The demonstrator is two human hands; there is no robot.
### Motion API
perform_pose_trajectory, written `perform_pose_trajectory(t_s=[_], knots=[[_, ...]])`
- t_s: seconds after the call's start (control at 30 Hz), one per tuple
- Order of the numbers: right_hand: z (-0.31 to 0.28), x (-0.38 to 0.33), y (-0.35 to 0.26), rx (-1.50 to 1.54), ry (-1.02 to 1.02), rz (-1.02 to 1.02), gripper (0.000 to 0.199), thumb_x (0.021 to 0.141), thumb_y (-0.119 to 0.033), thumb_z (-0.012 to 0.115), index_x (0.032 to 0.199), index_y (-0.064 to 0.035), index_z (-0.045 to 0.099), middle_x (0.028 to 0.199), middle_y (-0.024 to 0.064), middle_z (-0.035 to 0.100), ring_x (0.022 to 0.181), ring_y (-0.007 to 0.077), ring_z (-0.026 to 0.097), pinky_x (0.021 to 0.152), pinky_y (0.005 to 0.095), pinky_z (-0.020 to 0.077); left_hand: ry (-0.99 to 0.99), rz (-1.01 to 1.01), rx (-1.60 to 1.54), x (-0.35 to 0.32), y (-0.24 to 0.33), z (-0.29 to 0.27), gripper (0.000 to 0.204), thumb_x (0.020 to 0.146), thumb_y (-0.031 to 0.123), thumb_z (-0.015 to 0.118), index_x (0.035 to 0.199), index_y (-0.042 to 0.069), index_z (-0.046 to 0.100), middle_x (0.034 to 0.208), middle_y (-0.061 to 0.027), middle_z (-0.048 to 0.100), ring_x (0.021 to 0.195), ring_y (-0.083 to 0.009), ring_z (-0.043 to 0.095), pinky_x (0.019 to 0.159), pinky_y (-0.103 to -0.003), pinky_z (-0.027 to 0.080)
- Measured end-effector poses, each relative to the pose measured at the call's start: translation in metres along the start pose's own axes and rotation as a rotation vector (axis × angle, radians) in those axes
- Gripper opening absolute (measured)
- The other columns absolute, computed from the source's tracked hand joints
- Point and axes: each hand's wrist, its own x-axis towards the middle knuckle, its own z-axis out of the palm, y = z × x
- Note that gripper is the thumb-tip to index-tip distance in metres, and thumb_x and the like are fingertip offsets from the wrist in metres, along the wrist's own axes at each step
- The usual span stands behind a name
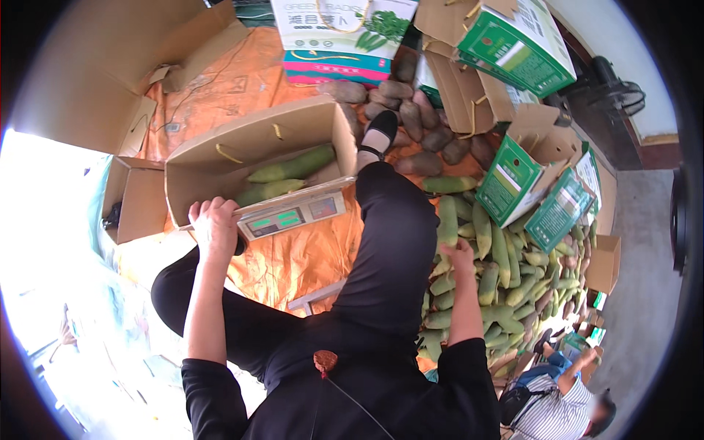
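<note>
An open cardboard box (257,121) rests on a digital scale (293,220) left of my knee. Two long green radishes lie in it, the larger radish (292,164) behind the smaller radish (270,191). My left hand (214,224) is closed over the box's near left rim. Over to the right, my right hand (460,257) grips the lower end of a green radish (447,220), pointing away from me. That hand is at the edge of a large heap of green radishes (506,257). Its fingertips are partly hidden.
Darker, soil-covered radishes (411,117) lie beyond my foot on an orange tarp (220,81). Green-and-white cartons (513,176) stand at the right, and a white carton (345,29) at the back. A fan (616,92) is at far right. Another person (550,403) works at lower right.
</note>
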Motion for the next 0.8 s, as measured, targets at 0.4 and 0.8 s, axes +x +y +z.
perform_pose_trajectory(t_s=[0.4,0.8], knots=[[0.093,-0.117,-0.303,-0.551,-0.304,-1.145,0.051,0.063,-0.007,0.077,0.111,-0.0005,0.058,0.096,0.0093,0.056,0.094,0.0226,0.058,0.084,0.0324,0.0449,-0.015,-0.031,-0.011,-0.002,0.002,-0.003,0.013,0.069,0.007,0.069,0.081,0.01,0.066,0.081,-0.0063,0.059,0.089,-0.027,0.057,0.098,-0.047,0.034],[0.283,-0.159,-0.308,-0.829,-0.566,-1.351,0.073,0.07,-0.035,0.076,0.133,-0.0118,0.048,0.134,0.0132,0.047,0.119,0.0333,0.05,0.097,0.0449,0.0425,-0.002,0.022,0.014,0.001,0.005,0.0,0.01,0.071,0.009,0.068,0.079,0.012,0.063,0.082,-0.0047,0.057,0.089,-0.0264,0.056,0.096,-0.047,0.035]])
